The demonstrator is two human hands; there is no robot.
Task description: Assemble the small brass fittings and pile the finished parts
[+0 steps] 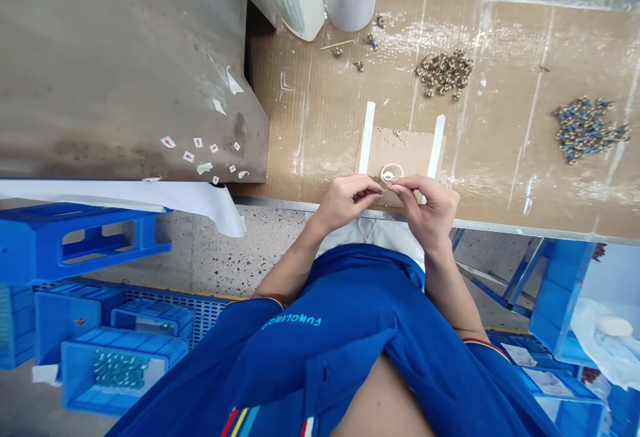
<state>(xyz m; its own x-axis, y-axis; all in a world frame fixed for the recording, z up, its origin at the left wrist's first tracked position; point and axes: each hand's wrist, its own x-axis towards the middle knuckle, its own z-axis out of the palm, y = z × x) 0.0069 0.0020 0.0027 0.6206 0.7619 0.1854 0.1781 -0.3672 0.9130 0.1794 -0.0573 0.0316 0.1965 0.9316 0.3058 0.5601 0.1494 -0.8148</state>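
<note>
Over the front edge of the cardboard-covered bench, my left hand pinches something tiny and dark, mostly hidden by the fingertips. Facing it, my right hand is closed with thumb and forefinger on what looks like a thin pale stick, its tip reaching the left fingertips. Just beyond the fingers lies a small round white dish with white stuff in it. The dish sits on a cardboard pad with white tape strips along both sides. A few tiny metallic bits lie at the pad's far end.
A pile of small brass-coloured parts and a pile of blue-and-brass parts lie farther out. A wooden stick rests near a white tub. A metal cabinet borders the left; blue crates stand below.
</note>
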